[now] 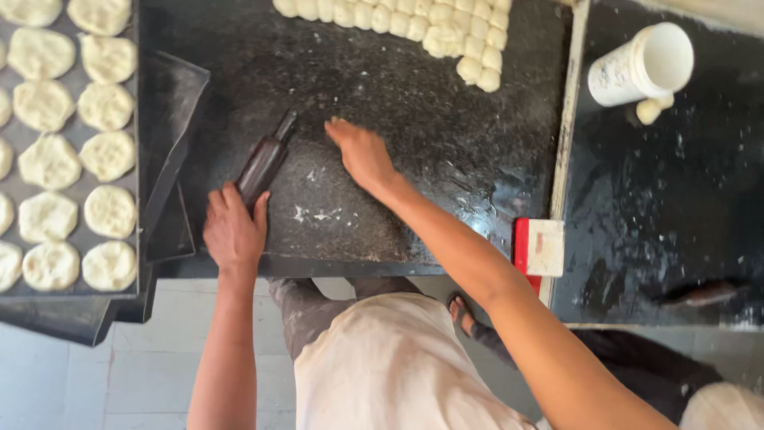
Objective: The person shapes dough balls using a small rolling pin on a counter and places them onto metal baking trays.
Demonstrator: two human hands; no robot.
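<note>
Head view, looking straight down: the left hand (233, 231) has its fingers (219, 203) curled round the near end of a dark rolling pin (266, 162), which lies slanted on the black stone table (446, 151), its far handle pointing away from the fingers. The right hand (362, 153) lies flat and spread on the table just right of the pin, holding nothing. Beyond its fingers sits a cluster of small dough balls (430, 28). Left of the left hand, a tray (135, 159) carries flattened dough rounds (79, 151). Well to the right stand a white cup (641, 65) and a red-and-white scraper (539, 248).
</note>
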